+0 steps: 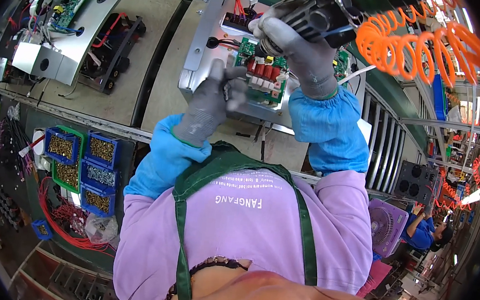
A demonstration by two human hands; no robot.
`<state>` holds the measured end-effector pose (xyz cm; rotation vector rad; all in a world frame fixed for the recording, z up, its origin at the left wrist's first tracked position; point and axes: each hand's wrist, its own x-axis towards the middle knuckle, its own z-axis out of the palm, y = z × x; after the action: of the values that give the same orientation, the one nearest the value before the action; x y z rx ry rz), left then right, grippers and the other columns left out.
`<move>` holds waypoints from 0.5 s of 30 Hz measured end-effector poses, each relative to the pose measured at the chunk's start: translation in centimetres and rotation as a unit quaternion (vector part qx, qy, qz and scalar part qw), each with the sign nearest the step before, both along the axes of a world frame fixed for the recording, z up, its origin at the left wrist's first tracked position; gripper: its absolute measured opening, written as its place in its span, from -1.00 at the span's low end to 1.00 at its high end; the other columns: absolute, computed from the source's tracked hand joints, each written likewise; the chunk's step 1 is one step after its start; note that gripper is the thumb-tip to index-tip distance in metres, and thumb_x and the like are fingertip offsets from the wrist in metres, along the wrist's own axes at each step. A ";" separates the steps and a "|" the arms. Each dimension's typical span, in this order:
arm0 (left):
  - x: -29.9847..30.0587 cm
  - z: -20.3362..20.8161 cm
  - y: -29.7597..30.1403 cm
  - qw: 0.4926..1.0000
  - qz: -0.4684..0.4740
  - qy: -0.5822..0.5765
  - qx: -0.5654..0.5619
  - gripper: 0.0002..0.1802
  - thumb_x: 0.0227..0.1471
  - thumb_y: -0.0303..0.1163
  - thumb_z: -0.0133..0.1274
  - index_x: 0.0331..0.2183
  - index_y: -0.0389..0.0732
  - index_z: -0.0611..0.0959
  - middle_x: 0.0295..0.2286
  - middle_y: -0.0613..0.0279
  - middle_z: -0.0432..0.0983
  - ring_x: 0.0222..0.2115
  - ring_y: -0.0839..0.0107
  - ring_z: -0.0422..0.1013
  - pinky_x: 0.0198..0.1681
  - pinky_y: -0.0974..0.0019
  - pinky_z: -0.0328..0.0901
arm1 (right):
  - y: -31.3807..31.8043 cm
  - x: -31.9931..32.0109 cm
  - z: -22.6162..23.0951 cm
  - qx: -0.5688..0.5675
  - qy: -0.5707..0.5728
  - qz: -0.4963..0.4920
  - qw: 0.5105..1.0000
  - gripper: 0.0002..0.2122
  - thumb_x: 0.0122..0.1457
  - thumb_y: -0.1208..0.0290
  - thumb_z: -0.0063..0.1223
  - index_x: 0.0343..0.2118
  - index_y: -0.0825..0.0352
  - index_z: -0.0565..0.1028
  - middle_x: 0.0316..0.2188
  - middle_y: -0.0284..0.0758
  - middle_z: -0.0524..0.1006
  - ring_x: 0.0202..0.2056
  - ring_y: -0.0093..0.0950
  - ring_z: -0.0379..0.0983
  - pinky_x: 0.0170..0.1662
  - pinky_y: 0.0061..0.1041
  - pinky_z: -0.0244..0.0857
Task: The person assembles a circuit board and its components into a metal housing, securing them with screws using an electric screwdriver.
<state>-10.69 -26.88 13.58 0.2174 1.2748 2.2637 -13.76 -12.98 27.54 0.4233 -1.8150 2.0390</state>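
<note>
My right hand (303, 50), in a grey glove, is wrapped round a black power screwdriver (320, 20) above a metal chassis. Beneath it, a green circuit board (276, 99) with red and white parts sits in that chassis, whose raised metal side (205, 30) stands to the left. My left hand (213, 99), also gloved in grey, is just left of the board with its fingers curled. Whether a small thing lies between those fingers is hidden and slightly blurred. A black terminal block (238, 24) with red wires lies at the chassis's far end.
Orange coiled hose (420, 46) hangs at the upper right. Another metal chassis (94, 23) with a board lies on the bench to the left. Blue bins (102, 149) of screws stand at the lower left, near red wires (67, 237). A purple fan (386, 228) and another person (422, 233) are at the right.
</note>
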 end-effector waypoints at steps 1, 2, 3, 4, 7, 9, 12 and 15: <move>0.2 0.1 -0.3 0.970 -0.013 -0.165 0.176 -0.16 0.03 0.21 -0.05 -0.01 -0.44 0.37 -0.22 0.01 0.40 -0.18 0.21 0.39 -0.09 0.25 0.38 | 0.6 -0.3 0.2 0.000 -0.001 0.007 1.000 -0.84 0.05 0.58 0.01 -0.29 0.50 0.44 -0.56 -0.25 0.47 -0.59 -0.56 0.40 -0.47 -0.57 0.33; 0.8 1.7 -0.1 0.958 0.003 -0.207 0.200 -0.13 0.06 0.21 -0.11 -0.02 -0.51 0.34 -0.20 -0.10 0.36 -0.07 0.03 0.35 0.07 0.16 0.32 | 2.1 -0.9 0.2 0.105 -0.039 0.045 0.993 -0.84 0.05 0.59 0.01 -0.28 0.49 0.45 -0.55 -0.25 0.47 -0.57 -0.53 0.42 -0.43 -0.53 0.37; 1.2 2.0 0.1 0.957 0.006 -0.208 0.202 -0.13 0.06 0.21 -0.11 -0.02 -0.51 0.34 -0.20 -0.10 0.36 -0.07 0.03 0.35 0.07 0.16 0.32 | 2.9 -1.3 0.3 0.209 -0.076 0.081 0.971 -0.84 0.05 0.59 0.00 -0.28 0.49 0.45 -0.54 -0.25 0.48 -0.54 -0.50 0.44 -0.38 -0.48 0.41; 1.3 2.1 0.0 0.943 0.010 -0.237 0.234 -0.14 0.07 0.20 -0.13 -0.01 -0.50 0.33 -0.17 -0.14 0.35 -0.03 0.00 0.32 0.09 0.13 0.29 | 2.1 -0.9 1.1 0.148 0.006 0.098 0.984 -0.85 0.06 0.60 -0.03 -0.29 0.48 0.45 -0.52 -0.23 0.48 -0.50 -0.43 0.45 -0.32 -0.39 0.42; 1.0 2.0 -0.1 0.921 0.003 -0.249 0.298 -0.16 0.10 0.17 -0.16 0.02 -0.50 0.30 -0.11 -0.20 0.33 0.01 -0.03 0.28 0.12 0.12 0.27 | 2.0 0.8 3.0 0.079 0.026 0.182 0.980 -0.83 0.06 0.49 -0.06 -0.34 0.50 0.43 -0.52 -0.19 0.48 -0.43 -0.35 0.46 -0.15 -0.25 0.35; 1.1 1.7 -0.2 0.916 -0.007 -0.235 0.325 -0.17 0.11 0.15 -0.17 0.03 -0.49 0.28 -0.08 -0.22 0.31 0.02 -0.03 0.28 0.12 0.14 0.27 | 2.5 1.4 2.6 -0.005 -0.019 0.258 0.966 -0.71 0.04 0.43 -0.09 -0.22 0.53 0.36 -0.53 -0.21 0.44 -0.47 -0.35 0.44 -0.20 -0.23 0.39; 0.9 1.4 -0.2 0.912 -0.065 -0.209 0.348 -0.21 0.15 0.10 -0.19 0.04 -0.50 0.26 -0.03 -0.25 0.28 0.03 -0.01 0.27 0.14 0.13 0.23 | 1.0 2.4 3.4 0.004 -0.038 0.195 0.980 -0.64 0.04 0.44 -0.11 -0.10 0.52 0.30 -0.53 -0.24 0.43 -0.48 -0.37 0.44 -0.23 -0.24 0.40; 1.3 1.3 -0.3 0.925 -0.008 -0.213 0.316 -0.37 0.19 -0.09 -0.16 0.04 -0.48 0.28 -0.07 -0.18 0.33 -0.03 0.10 0.35 0.03 0.26 0.36 | 1.7 1.8 2.5 -0.029 -0.016 0.164 0.986 -0.60 0.06 0.43 -0.13 -0.01 0.43 0.28 -0.49 -0.31 0.43 -0.50 -0.42 0.41 -0.22 -0.24 0.38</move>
<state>-9.43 -27.15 14.92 -0.0441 0.3016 2.4599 -11.98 -11.28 30.01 0.7190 -1.7957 2.3190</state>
